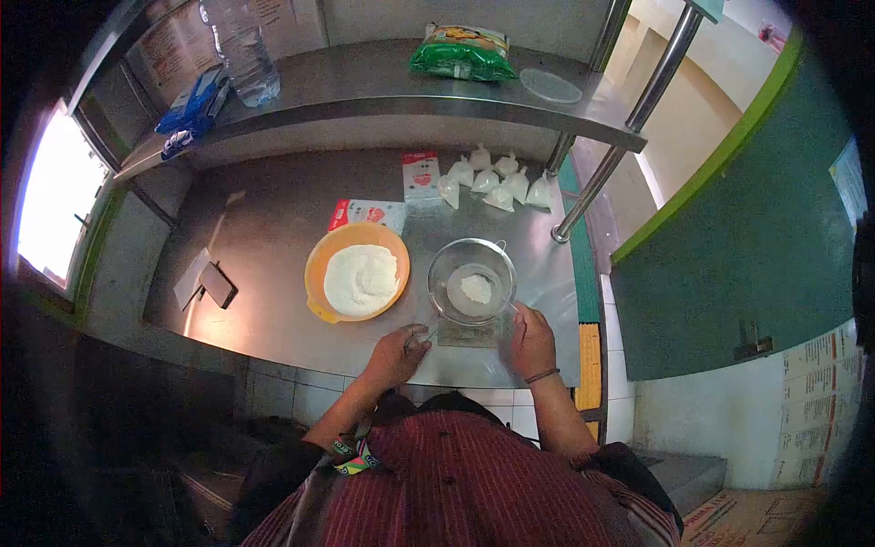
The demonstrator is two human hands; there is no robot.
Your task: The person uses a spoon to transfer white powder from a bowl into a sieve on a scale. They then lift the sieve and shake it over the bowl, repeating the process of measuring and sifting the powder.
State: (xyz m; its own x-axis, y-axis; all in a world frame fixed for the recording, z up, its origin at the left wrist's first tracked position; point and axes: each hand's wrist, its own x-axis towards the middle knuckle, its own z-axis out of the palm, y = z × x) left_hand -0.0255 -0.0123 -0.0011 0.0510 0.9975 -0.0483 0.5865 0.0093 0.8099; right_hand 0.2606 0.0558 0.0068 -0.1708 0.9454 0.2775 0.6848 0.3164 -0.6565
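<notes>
A round wire-mesh strainer (pixel 440 284) with white powder (pixel 475 289) in it is held level by its handle in my right hand (pixel 531 343). Beneath it is a flat kitchen scale (pixel 467 334), partly covered by the strainer. My left hand (pixel 398 355) rests near the counter's front edge, just left of the scale. Its fingers are curled together, and I cannot make out whether anything small is between them. To the upper left of that hand stands an orange plastic bowl (pixel 313 273) holding a large heap of white powder (pixel 363 279).
Several tied bags of white powder (pixel 499 196) sit at the back right beside two red-and-white boxes (pixel 420 179) (pixel 369 214). A phone on a stand (pixel 218 284) is at left. The overhead shelf (pixel 365 108) carries a water bottle (pixel 241 55), packets and a clear lid (pixel 550 86).
</notes>
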